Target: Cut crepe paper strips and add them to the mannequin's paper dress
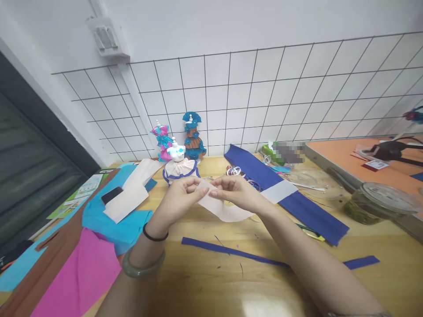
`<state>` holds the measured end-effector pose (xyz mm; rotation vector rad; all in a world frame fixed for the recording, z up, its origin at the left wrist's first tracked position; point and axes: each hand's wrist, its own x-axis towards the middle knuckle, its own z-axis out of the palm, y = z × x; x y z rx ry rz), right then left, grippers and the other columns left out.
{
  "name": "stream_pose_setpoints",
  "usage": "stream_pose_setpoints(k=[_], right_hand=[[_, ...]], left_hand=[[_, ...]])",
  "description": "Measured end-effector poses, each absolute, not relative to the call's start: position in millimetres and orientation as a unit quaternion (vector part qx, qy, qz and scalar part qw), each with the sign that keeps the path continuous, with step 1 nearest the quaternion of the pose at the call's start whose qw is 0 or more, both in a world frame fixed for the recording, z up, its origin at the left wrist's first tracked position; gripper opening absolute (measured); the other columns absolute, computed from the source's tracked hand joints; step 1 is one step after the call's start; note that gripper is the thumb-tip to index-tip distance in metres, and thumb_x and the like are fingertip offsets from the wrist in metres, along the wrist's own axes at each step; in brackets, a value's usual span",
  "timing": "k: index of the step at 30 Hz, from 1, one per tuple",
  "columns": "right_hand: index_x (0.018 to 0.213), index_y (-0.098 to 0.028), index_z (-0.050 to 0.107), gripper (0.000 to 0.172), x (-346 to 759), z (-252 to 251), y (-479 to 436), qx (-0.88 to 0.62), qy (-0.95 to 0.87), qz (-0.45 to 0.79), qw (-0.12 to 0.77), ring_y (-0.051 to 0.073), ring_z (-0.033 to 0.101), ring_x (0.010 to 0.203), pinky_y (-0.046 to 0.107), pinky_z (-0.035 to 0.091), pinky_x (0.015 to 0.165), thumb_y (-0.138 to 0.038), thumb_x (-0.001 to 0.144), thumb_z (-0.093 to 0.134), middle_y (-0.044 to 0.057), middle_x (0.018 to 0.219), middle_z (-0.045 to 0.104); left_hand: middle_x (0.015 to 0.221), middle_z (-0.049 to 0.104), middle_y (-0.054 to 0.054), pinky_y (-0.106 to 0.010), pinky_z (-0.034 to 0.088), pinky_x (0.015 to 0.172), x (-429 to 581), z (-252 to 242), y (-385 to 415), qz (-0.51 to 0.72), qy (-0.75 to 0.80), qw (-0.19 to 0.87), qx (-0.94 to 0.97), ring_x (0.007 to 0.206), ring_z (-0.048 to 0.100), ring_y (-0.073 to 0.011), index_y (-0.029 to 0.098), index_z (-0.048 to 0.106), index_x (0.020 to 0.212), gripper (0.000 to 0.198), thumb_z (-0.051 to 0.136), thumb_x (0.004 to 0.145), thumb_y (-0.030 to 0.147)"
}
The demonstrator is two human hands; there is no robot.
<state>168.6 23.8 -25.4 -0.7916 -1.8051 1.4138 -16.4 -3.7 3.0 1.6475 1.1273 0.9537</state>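
A strip of white crepe paper [228, 213] is pinched along its upper edge between my left hand [185, 193] and my right hand [236, 191], held just above the wooden table. Both thumbs press against the fingers, close together. The strip's far end [279, 191] lies to the right over a wide dark blue crepe paper strip [313, 215]. Right behind my left hand stands a small white figure with a ruffled, blue-edged skirt [180, 168]. Closer to me, a narrow dark blue strip [231, 251] lies across the table, passing beneath my right forearm.
Pink [82, 273], brown and light blue [99, 215] paper sheets cover the left side, with white paper [127, 202] on top. Two decorated paper figures [193, 136] stand by the wall grid. Scissors [310, 232] lie partly under the blue strip. A clear round container [380, 202] sits right.
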Motion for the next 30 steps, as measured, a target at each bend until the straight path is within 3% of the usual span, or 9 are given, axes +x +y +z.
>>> stream_pose_setpoints(k=[7,14,30], right_hand=[[0.081,-0.015,0.066,0.030,168.6,-27.5,25.2,-0.331,-0.691,0.536,0.353,0.008,0.044,0.053,0.021,0.030,0.049,-0.044,0.075,0.063,-0.003,0.061,0.055],[0.084,-0.015,0.065,0.029,170.2,-27.1,24.9,-0.319,-0.681,0.540,0.378,0.011,0.052,0.060,0.022,0.038,0.055,-0.043,0.080,0.058,0.001,0.070,0.061],[0.078,-0.015,0.064,0.034,169.8,-26.2,24.1,-0.368,-0.701,0.502,0.349,0.009,0.046,0.055,0.020,0.032,0.048,-0.048,0.072,0.065,-0.001,0.064,0.055]], left_hand=[[0.074,0.067,-0.003,-0.024,0.046,0.062,-14.9,1.4,-2.5,0.402,0.451,0.470,0.644,0.069,0.061,-0.0149,0.015,0.062,0.080,0.026,0.061,0.076,0.040],[0.072,0.064,-0.002,-0.023,0.043,0.060,-14.2,-1.6,-0.3,0.419,0.457,0.467,0.631,0.065,0.057,-0.0132,0.015,0.063,0.077,0.030,0.059,0.076,0.045],[0.067,0.062,0.000,-0.022,0.044,0.056,-12.6,-3.1,1.7,0.438,0.458,0.480,0.606,0.060,0.057,-0.0122,0.015,0.061,0.080,0.031,0.062,0.072,0.044]])
